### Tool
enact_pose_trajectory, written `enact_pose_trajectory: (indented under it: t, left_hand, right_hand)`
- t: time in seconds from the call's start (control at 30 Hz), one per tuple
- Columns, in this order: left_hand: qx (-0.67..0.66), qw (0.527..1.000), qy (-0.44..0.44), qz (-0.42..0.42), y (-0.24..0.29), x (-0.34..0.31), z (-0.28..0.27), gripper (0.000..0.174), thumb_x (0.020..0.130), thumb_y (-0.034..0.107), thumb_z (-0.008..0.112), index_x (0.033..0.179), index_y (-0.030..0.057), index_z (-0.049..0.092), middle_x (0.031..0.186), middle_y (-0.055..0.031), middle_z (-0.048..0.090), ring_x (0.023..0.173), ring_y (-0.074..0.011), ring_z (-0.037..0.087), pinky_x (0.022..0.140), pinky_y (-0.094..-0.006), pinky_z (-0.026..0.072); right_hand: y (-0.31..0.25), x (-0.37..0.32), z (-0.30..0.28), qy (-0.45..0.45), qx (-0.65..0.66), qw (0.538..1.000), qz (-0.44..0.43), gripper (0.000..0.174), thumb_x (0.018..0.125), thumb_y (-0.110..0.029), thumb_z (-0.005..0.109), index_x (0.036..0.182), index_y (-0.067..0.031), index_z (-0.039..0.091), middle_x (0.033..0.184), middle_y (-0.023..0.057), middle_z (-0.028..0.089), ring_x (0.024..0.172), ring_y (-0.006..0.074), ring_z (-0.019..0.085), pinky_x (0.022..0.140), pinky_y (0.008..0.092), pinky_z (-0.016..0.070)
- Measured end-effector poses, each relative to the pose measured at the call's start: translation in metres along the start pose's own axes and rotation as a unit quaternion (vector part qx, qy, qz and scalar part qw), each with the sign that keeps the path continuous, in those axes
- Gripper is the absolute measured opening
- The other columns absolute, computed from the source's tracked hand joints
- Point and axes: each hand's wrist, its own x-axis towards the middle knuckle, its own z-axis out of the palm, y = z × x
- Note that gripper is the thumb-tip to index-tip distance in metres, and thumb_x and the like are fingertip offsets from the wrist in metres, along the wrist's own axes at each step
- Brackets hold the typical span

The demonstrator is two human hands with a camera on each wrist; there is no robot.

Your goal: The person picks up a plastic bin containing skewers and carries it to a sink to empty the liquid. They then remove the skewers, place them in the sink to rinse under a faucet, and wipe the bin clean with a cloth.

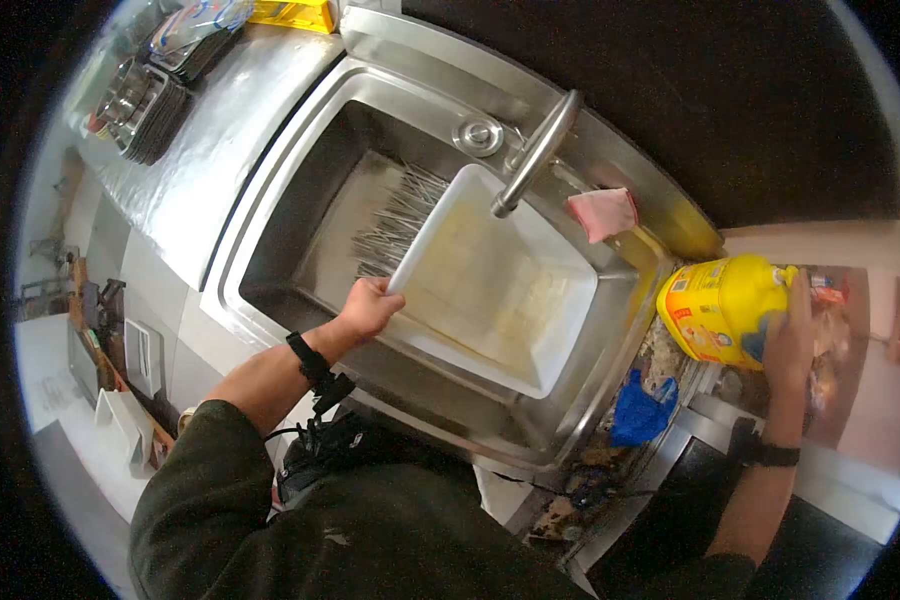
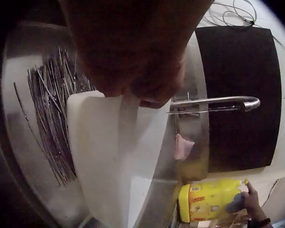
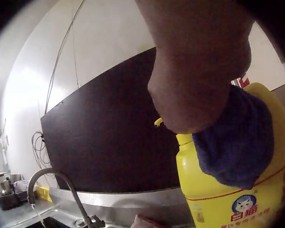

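My left hand point(image 1: 372, 306) grips the near left rim of a white plastic tub point(image 1: 500, 270). The tub leans in the steel sink, a little yellowish liquid inside. Beside it, partly hidden, lies a heap of thin metal skewers point(image 1: 402, 222). My right hand point(image 1: 788, 345), blurred, is at the pump top of a big yellow detergent jug point(image 1: 705, 305); its fingers reach along the top. Under that hand a dark blue cloth point(image 3: 237, 137) hangs against the jug. The pump spout point(image 3: 158, 122) pokes out past the hand, which hides the rest of the pump.
A curved faucet point(image 1: 540, 150) arches over the tub, with water running from it in the right wrist view. A pink cloth point(image 1: 605, 213) lies on the sink's back ledge. Near the right edge sits a blue crumpled bag point(image 1: 643, 408). Stacked trays point(image 1: 160, 115) stand on the left counter.
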Motion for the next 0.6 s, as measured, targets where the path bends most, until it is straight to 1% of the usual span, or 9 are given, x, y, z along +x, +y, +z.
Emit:
enact_pose_trajectory:
  t: [0.07,0.13,0.17,0.23,0.27,0.37,0.4,0.5,0.6]
  left_hand:
    - [0.005,1.0,-0.002,-0.012,0.0,0.009,0.004,0.025,0.076,0.012,0.058,0.094,-0.0047,0.064,0.065,-0.0004,0.057,0.056,-0.0073,0.049,0.051,-0.0264,0.0417]
    - [0.046,0.999,0.007,0.011,-0.015,0.016,0.0,0.025,0.076,0.013,0.058,0.094,-0.0043,0.064,0.066,-0.0003,0.057,0.056,-0.0071,0.049,0.051,-0.0265,0.0411]
    - [0.051,0.999,0.01,0.0,-0.021,0.017,-0.001,0.025,0.076,0.013,0.058,0.094,-0.0043,0.064,0.066,-0.0003,0.057,0.056,-0.0071,0.049,0.051,-0.0265,0.0411]
    - [0.028,1.0,0.011,0.007,-0.024,0.024,0.002,0.026,0.077,0.013,0.058,0.095,-0.0035,0.065,0.067,-0.0003,0.058,0.056,-0.0073,0.049,0.051,-0.027,0.0416]
    - [0.025,1.0,0.005,-0.001,-0.025,0.026,0.002,0.026,0.077,0.014,0.059,0.096,-0.0026,0.065,0.068,-0.0003,0.058,0.058,-0.0072,0.049,0.052,-0.027,0.0415]
    - [0.033,0.998,0.032,-0.039,-0.026,0.027,0.004,0.027,0.076,0.014,0.059,0.095,-0.0035,0.064,0.069,-0.0008,0.059,0.059,-0.0071,0.05,0.053,-0.0266,0.0419]
    - [0.029,0.999,0.026,-0.033,-0.026,0.029,0.007,0.027,0.076,0.014,0.059,0.095,-0.0035,0.064,0.069,-0.0008,0.059,0.059,-0.0071,0.05,0.053,-0.0266,0.0419]
    - [-0.02,0.998,0.037,-0.05,-0.028,0.034,0.011,0.028,0.076,0.015,0.059,0.095,-0.0048,0.064,0.07,-0.0017,0.059,0.06,-0.0086,0.052,0.054,-0.0276,0.043]
    - [0.029,0.997,0.054,-0.048,-0.033,0.037,0.008,0.027,0.075,0.014,0.059,0.094,-0.0052,0.064,0.07,-0.0027,0.06,0.061,-0.0107,0.053,0.055,-0.029,0.0439]
  right_hand:
    - [0.005,0.005,-0.007,-0.029,-0.02,0.999,-0.003,0.054,0.085,-0.01,0.045,0.136,0.0001,0.03,0.141,0.0194,0.032,0.129,0.0343,0.032,0.108,0.0389,0.0243]
    - [0.002,0.005,-0.008,-0.056,0.007,0.998,0.019,0.052,0.09,-0.019,0.043,0.137,0.0011,0.029,0.141,0.0205,0.032,0.13,0.0344,0.031,0.108,0.0406,0.0215]
    - [0.003,0.003,-0.002,-0.063,0.016,0.998,0.015,0.052,0.09,-0.019,0.043,0.137,0.0011,0.029,0.141,0.0205,0.032,0.13,0.0344,0.031,0.108,0.0406,0.0215]
    - [0.01,0.001,0.004,0.034,-0.045,0.995,-0.078,0.053,0.094,-0.029,0.038,0.137,0.0018,0.028,0.14,0.0211,0.032,0.131,0.0342,0.03,0.108,0.0401,0.0214]
    - [0.01,0.002,0.002,0.025,-0.022,0.996,-0.082,0.055,0.095,-0.033,0.036,0.136,0.0018,0.029,0.14,0.021,0.032,0.131,0.0344,0.03,0.108,0.0389,0.0214]
    - [0.014,0.002,0.002,0.017,-0.032,0.997,-0.072,0.054,0.095,-0.033,0.037,0.136,0.0016,0.03,0.14,0.0209,0.033,0.131,0.0343,0.03,0.108,0.0384,0.0217]
    - [0.012,0.003,-0.003,0.014,-0.04,0.997,-0.068,0.054,0.095,-0.033,0.037,0.136,0.0015,0.031,0.14,0.0209,0.033,0.131,0.0343,0.03,0.108,0.0382,0.0218]
    - [0.003,0.002,-0.009,-0.01,-0.024,0.999,-0.045,0.053,0.095,-0.033,0.037,0.136,0.0006,0.032,0.14,0.0204,0.033,0.131,0.0343,0.03,0.108,0.0385,0.0225]
    - [0.002,0.002,0.0,-0.013,-0.01,0.999,-0.043,0.055,0.094,-0.034,0.039,0.136,0.0003,0.033,0.14,0.0203,0.033,0.131,0.0345,0.031,0.108,0.0385,0.0227]
